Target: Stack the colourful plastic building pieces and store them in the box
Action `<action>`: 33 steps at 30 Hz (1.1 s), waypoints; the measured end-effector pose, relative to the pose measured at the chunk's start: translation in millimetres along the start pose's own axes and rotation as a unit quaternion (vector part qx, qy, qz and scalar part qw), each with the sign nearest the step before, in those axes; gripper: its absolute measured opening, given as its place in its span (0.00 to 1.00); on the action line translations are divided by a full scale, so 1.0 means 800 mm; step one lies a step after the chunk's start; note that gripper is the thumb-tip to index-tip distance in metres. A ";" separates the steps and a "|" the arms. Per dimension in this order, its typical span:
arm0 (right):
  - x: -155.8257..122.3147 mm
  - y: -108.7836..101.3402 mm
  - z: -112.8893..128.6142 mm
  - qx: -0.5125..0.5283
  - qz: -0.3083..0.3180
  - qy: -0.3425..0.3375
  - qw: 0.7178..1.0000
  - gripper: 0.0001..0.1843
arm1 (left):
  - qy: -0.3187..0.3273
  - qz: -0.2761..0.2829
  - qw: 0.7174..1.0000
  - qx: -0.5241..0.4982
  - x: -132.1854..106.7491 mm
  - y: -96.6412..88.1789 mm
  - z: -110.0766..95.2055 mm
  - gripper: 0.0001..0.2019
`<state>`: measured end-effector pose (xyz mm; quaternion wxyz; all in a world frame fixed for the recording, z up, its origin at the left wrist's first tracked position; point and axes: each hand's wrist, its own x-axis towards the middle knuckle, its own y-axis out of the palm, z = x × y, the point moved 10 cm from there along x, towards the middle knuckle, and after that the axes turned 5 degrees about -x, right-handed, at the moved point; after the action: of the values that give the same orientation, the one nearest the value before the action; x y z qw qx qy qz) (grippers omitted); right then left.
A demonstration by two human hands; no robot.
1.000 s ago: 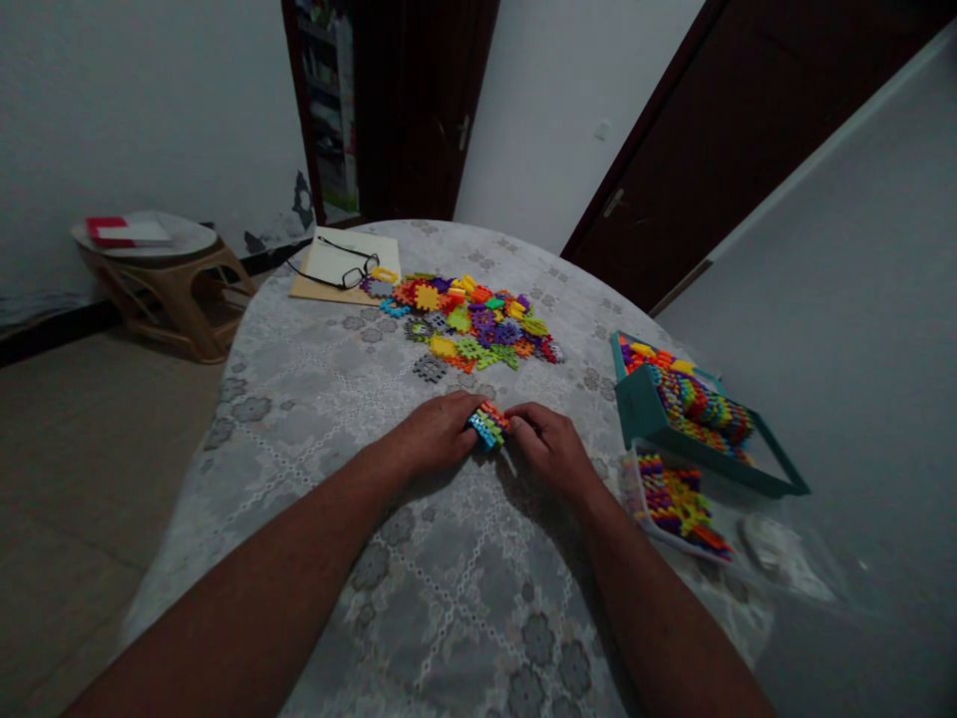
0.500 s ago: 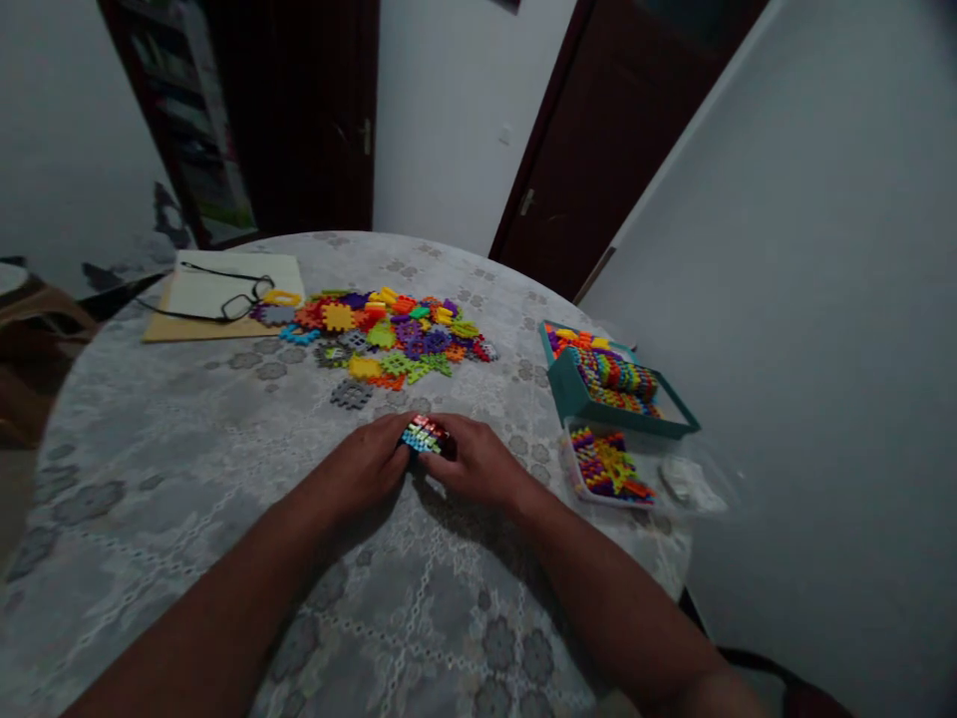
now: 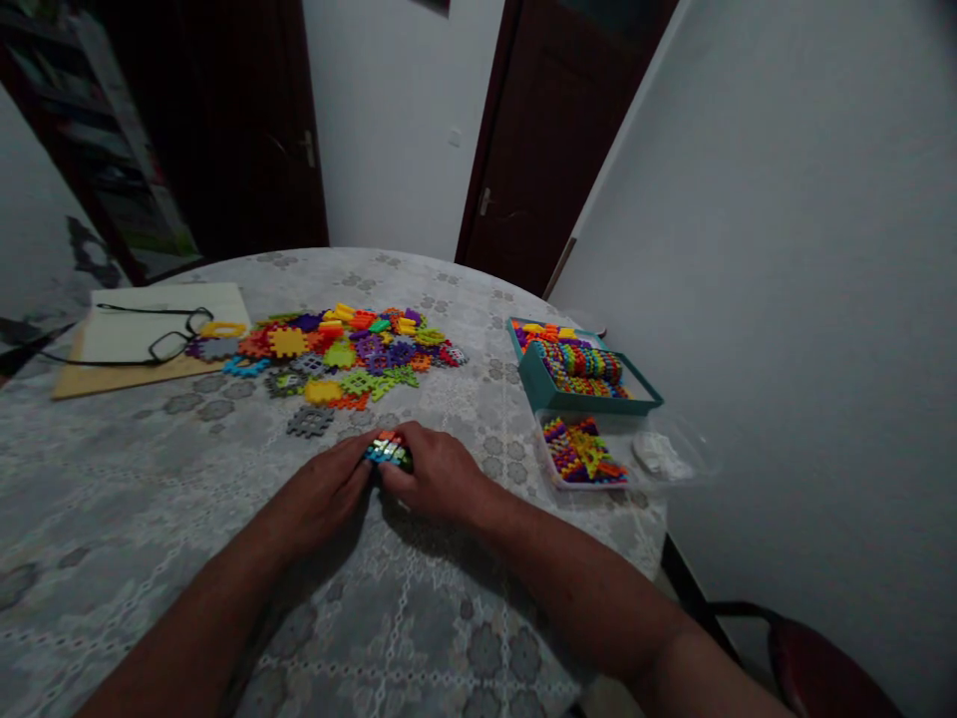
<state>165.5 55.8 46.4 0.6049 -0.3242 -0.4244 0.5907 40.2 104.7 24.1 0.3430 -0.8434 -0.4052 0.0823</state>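
Note:
My left hand (image 3: 320, 496) and my right hand (image 3: 434, 481) rest on the round table (image 3: 112, 479), fingers curled, both gripping a small stack of joined colourful plastic pieces (image 3: 388, 450) between them. The stack sits just above the lace tablecloth. Beyond it lies a loose pile of colourful interlocking pieces (image 3: 351, 349), with a grey piece (image 3: 309, 422) lying apart, nearest my left hand.
A teal box (image 3: 553, 391) of joined pieces stands at the right, with a clear tray (image 3: 677, 469) of more pieces in front of it. Black glasses (image 3: 160, 344) lie on a notepad (image 3: 124, 371) at the far left. A wall is at the right, with dark doors behind and a red chair (image 3: 822, 668) at the lower right.
The view has swung to the right, so everything on the table has shifted left in the picture. Both hands stay closed on the stack, now closer together around it.

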 end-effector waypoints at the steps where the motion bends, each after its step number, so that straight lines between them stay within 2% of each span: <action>1: 0.000 -0.001 -0.001 -0.007 0.000 0.004 1.000 0.21 | 0.002 -0.001 1.000 0.001 0.000 0.000 -0.002 0.28; 8: 0.000 0.002 -0.005 0.007 -0.014 0.004 1.000 0.20 | 0.022 -0.011 1.000 0.015 -0.003 0.006 -0.012 0.25; 15: -0.004 0.001 -0.007 0.018 -0.019 0.003 1.000 0.18 | 0.009 -0.016 0.999 0.033 -0.007 0.009 -0.004 0.27; 21: -0.003 0.005 -0.009 0.025 -0.025 -0.001 0.999 0.18 | 0.031 -0.011 0.999 0.023 -0.006 0.011 -0.010 0.26; 24: -0.002 -0.001 -0.012 0.030 -0.024 0.014 0.999 0.19 | 0.033 -0.014 0.999 0.029 -0.004 0.011 -0.003 0.29; 26: -0.003 -0.018 -0.016 0.036 -0.029 0.025 0.999 0.20 | 0.018 -0.025 0.999 0.037 -0.001 0.008 0.009 0.30; 28: -0.008 -0.053 -0.025 0.044 -0.057 0.033 0.997 0.20 | 0.004 -0.026 0.999 0.046 0.001 0.007 0.020 0.31; 31: -0.025 -0.136 -0.060 0.040 -0.150 0.054 0.986 0.21 | 0.000 -0.025 0.998 0.053 0.002 0.006 0.026 0.31; 33: -0.042 -0.200 -0.103 0.007 -0.226 0.093 0.970 0.23 | 0.005 -0.026 0.998 0.054 0.002 0.006 0.024 0.31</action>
<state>311.5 16.9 149.5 0.7615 -0.2693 -0.4245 0.4091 36.2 113.7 7.3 0.3921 -0.8134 -0.4198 0.0910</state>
